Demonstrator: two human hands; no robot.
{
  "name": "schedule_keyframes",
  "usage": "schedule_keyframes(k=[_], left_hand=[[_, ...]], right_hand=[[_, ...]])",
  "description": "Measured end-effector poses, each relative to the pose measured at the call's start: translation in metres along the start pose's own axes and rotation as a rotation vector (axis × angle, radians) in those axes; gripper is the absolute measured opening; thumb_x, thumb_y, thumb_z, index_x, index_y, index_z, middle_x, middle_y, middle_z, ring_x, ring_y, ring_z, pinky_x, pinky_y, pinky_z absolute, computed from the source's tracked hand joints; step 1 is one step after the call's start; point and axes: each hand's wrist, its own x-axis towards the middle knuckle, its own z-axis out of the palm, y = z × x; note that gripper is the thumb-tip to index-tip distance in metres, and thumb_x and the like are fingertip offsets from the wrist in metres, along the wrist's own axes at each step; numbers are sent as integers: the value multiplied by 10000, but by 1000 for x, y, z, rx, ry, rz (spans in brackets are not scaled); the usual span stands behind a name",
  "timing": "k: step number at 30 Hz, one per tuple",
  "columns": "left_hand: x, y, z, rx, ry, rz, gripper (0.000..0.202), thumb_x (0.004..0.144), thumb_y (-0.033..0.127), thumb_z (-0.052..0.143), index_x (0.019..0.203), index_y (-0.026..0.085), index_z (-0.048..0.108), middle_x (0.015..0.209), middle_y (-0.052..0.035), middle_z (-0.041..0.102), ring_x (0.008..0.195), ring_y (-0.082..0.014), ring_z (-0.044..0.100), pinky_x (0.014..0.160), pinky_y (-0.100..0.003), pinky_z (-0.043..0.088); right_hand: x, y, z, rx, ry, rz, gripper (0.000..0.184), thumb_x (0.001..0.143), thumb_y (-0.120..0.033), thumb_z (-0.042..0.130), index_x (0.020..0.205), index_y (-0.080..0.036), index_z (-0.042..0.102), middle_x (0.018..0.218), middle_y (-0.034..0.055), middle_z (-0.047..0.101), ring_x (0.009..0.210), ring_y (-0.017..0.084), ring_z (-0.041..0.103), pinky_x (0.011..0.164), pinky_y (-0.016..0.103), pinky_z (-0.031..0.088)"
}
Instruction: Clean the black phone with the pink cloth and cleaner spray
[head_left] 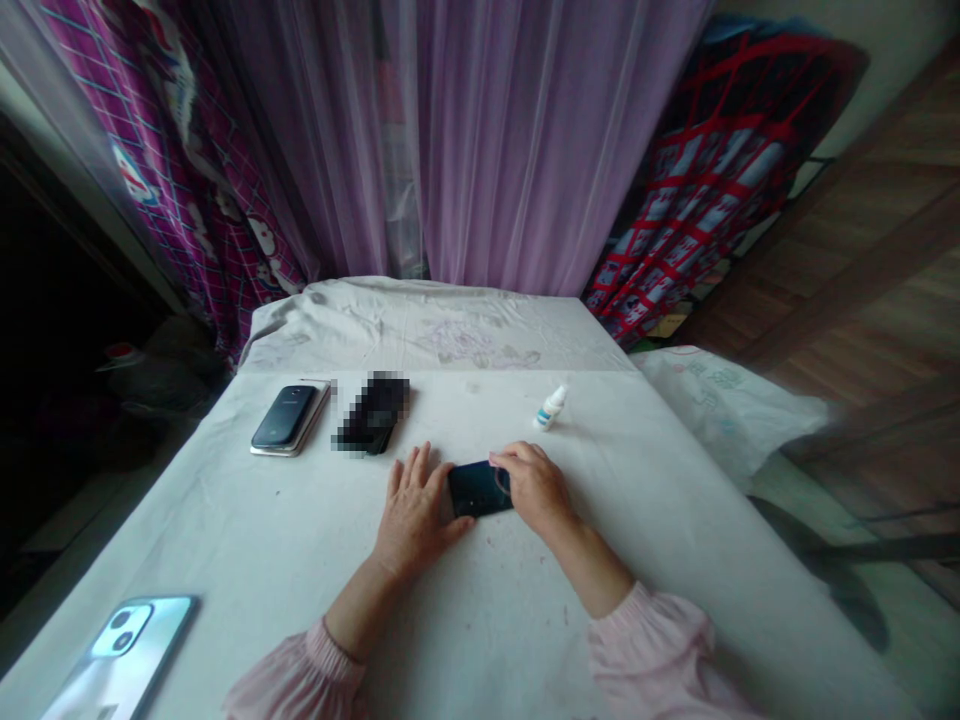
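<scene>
A dark smartphone (pixel 474 490) lies flat on the white tablecloth between my hands. My left hand (pixel 415 510) grips its left end, the thumb along the near edge and the index finger at the far edge; the other fingers are spread on the cloth. Over the phone's right end, my right hand (pixel 538 487) is closed, with its fingertips pressed together near the far corner. A thin curved shape shows beside those fingers, too small to identify. Beyond my right hand stands a small white dropper bottle (pixel 551 408) with a blue-marked label.
Stacked phones (pixel 285 418) lie at the left, beside a dark, pixelated phone-like object (pixel 375 412). A silvery-blue phone (pixel 124 655) rests at the near left. Purple curtains (pixel 510 150) hang behind the table (pixel 480 620); a white plastic bag (pixel 720 400) is at its right.
</scene>
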Motion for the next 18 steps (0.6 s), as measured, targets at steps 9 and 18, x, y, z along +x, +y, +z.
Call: schedule_keyframes(k=[9,18], left_hand=[[1,1,-1,28,-7,-15,662,702,449,750,1270,185,536,1508,-205,344,1419,-358,257,1133,-561,198],[2,2,-3,9,-24,-13,670,705,472,744,1262,167,531,1495,-213,365,1415,-364,263,1132,-569,197]], right_hand=[[-13,-42,16,61,-13,-211,265,911,-130,506,1074,-213,699,993,65,674,935,193,557,836,295,459],[-11,2,1,-65,66,53,352,902,-68,441,1051,-213,725,991,95,672,935,206,561,827,299,471]])
